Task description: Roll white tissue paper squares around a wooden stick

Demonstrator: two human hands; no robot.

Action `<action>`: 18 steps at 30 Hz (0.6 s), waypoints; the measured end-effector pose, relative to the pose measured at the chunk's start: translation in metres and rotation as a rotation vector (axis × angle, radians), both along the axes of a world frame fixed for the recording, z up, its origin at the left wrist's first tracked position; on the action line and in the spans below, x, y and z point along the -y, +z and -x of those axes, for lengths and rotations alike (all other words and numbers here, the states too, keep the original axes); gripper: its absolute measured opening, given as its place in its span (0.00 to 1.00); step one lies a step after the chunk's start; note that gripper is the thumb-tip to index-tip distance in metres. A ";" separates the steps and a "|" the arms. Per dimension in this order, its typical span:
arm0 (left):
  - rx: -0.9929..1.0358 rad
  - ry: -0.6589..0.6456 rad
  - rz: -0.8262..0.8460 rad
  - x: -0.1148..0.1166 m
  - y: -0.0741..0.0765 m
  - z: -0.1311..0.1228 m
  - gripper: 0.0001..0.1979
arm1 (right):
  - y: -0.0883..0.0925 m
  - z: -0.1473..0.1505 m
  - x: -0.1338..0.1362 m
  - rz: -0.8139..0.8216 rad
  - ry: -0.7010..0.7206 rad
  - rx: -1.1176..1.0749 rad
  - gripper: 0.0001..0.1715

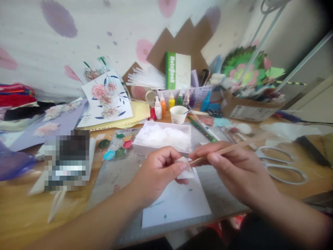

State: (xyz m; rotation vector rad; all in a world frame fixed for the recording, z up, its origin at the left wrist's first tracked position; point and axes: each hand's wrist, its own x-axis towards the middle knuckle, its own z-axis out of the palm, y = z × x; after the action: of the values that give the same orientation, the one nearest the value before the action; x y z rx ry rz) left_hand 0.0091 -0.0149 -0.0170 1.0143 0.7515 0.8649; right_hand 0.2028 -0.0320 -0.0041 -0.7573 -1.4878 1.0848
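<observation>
Green notebook [170, 70], "NoteBook", beyond wooden stick [234, 147]

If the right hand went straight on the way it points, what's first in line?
Likely the small white scrap pinched in the left hand: the right hand points left, its wooden stick tip at the scrap. Depth unclear.

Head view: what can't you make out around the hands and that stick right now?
All in the head view.
The small white piece in the left hand: the hand covers most of it, shape unclear.
The wooden stick in the right hand: blur hides whether its tip touches the piece.
The object left of the grey mat: pixelated over.
The cardboard box label: too small to read.
The scissors: motion-blurred, right side.
</observation>
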 end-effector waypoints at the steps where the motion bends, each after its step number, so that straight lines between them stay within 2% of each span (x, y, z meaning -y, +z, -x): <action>1: 0.010 -0.002 0.007 0.000 0.000 0.000 0.10 | 0.001 0.000 0.000 -0.026 -0.013 0.010 0.09; 5: 0.059 -0.006 0.027 -0.001 0.001 -0.001 0.10 | 0.003 -0.002 0.001 -0.057 -0.004 0.023 0.09; 18: 0.075 -0.023 0.071 0.001 0.002 0.000 0.08 | 0.002 -0.002 0.003 0.061 0.067 -0.040 0.08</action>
State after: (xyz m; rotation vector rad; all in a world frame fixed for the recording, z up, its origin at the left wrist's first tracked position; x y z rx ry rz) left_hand 0.0088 -0.0156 -0.0146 0.9209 0.7014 0.8457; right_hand 0.2051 -0.0353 -0.0019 -0.7283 -1.4609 1.1942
